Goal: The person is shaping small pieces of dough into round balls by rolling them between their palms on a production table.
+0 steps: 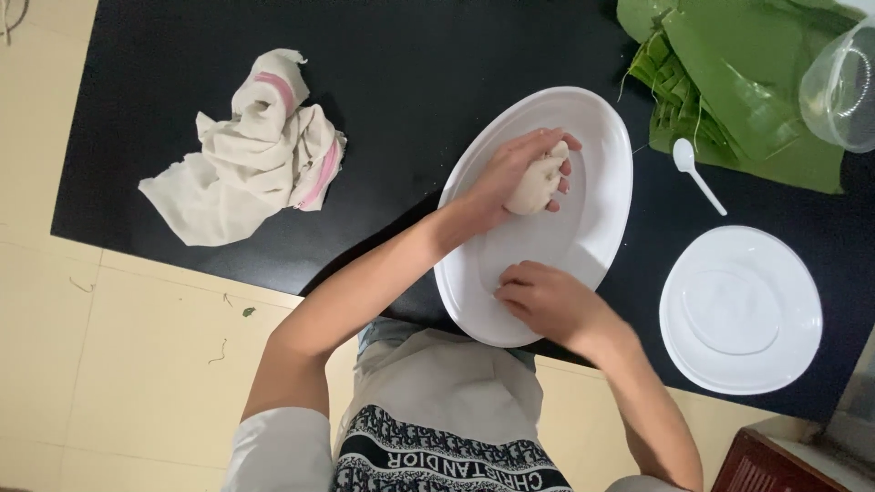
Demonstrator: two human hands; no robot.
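Head view, looking straight down on a black bench (410,82).

Left hand (510,178): grip closed over a pale dough lump (538,187), fingers curled across the top, palm pressing it down. The dough sits inside the big white oval dish (602,200), upper half, touching the dish floor.

Right hand (547,301): on the near end of the same dish, fingers curled in loosely, knuckles up, resting on the surface by the rim. Holds nothing that I can see; whether the fingertips pinch the rim, can't tell.

The dish lies at a slant, with its near end over the bench edge toward the person.

Around it:
- Crumpled cream cloth (251,155) with pink stripes, left on the bench, well apart from the dish.
- Small white plastic spoon (697,173) just right of the dish, bowl end pointing away, lying on the bench at the edge of the leaves.
- Stack of green leaves (738,91), folded, top right corner.
- Clear plastic tub (843,87) on the leaves, cut off by the frame edge.
- Second white plate (738,310), round-ish, lower right, near the dish but not touching it.

Floor (137,346) is cream tile, with a few green scraps on it.
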